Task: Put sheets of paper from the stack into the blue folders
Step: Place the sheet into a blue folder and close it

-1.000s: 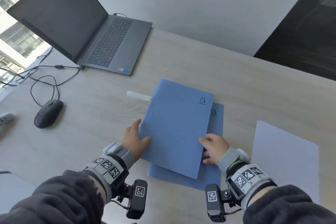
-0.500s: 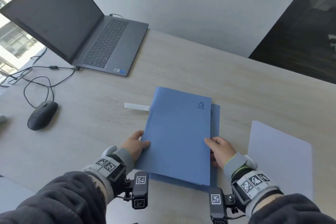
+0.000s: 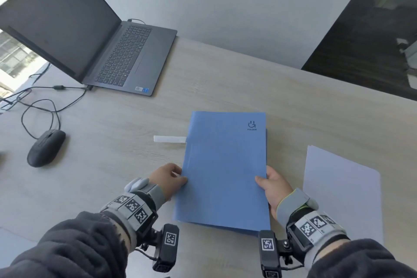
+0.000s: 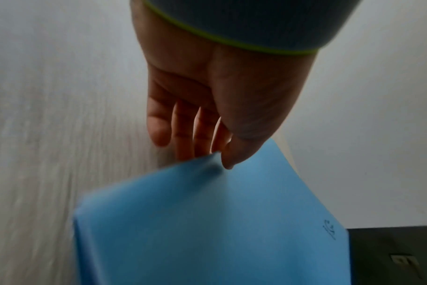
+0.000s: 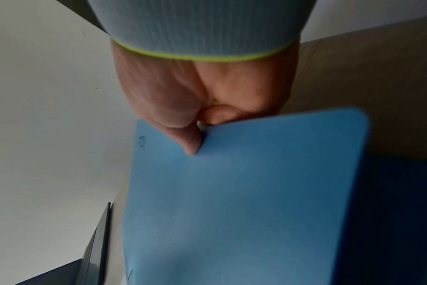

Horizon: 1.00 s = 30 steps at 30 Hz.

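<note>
Left hand [image 3: 168, 179] and right hand [image 3: 274, 185] both pinch top blue folder [image 3: 223, 169] by its side edges, over tabletop [image 3: 112, 142]. Second folder beneath mostly hidden. Paper stack [image 3: 340, 187] to right, partly behind right wrist.

Bare worktop [image 3: 225, 88] lies open at 12 o'clock beyond the blue folders [image 3: 223, 169]. Paper stack [image 3: 340, 189] blocks 3 o'clock; laptop [image 3: 126, 56] and mouse [image 3: 46, 148] crowd 10 o'clock, seemingly well apart.
</note>
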Tool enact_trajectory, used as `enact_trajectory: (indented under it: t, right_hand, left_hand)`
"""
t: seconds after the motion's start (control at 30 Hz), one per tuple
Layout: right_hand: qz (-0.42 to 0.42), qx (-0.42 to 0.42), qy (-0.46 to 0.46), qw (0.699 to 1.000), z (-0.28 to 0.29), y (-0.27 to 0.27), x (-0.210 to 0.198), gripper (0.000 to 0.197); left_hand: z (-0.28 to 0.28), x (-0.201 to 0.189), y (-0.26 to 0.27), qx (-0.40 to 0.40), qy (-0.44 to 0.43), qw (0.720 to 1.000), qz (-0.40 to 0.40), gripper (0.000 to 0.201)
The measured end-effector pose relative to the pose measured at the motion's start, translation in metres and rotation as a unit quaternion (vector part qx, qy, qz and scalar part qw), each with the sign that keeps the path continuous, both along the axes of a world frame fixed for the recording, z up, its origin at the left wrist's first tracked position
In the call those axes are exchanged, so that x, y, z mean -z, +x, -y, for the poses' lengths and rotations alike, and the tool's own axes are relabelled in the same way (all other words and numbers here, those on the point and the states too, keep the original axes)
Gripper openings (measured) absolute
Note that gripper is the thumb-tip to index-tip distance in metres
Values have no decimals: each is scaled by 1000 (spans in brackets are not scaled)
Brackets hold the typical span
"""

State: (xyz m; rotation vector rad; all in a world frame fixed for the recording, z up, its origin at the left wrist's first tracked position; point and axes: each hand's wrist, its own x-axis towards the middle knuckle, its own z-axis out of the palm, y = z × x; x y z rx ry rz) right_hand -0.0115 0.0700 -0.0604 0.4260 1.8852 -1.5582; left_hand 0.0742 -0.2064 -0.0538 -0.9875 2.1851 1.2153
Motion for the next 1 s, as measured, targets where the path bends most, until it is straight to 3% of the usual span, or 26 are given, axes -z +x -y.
enact_trajectory:
  t: [0.1,0.17,0.3,0.43,0.57,0.7,0.83,1.0]
  right_hand:
    - [-19,-8,6,1000,-10,-2,-3,29]
    - [-23,-6,-7,1000,-14,-2,-5,28]
    - [-42,-8,-39,998,-17,-1,-9,30]
    - [-39,-10,-50,998,-19,-2,-11,30]
    - [-32,-5,-69,997,-22,-1,-9,30]
    - [-34,5,-75,997,-23,2,-8,29]
    - [-42,14,-88,995,-18,5,-7,31]
    - [-52,17,-92,994,-6,6,-4,31]
  left_hand:
    - [12,-9,-10,32,-145,986,-70,26]
    - [18,-16,-16,73,-225,967,-97,41]
    - [25,-19,-27,175,-280,943,-46,64]
    - [22,-17,-32,171,-197,965,-24,44]
    - [12,-26,-30,115,-132,984,-42,39]
    - [9,-24,-29,47,-35,996,-66,10]
    - [-2,-13,-29,-87,85,990,-76,23]
    - [-5,-4,-23,-196,147,967,-72,21]
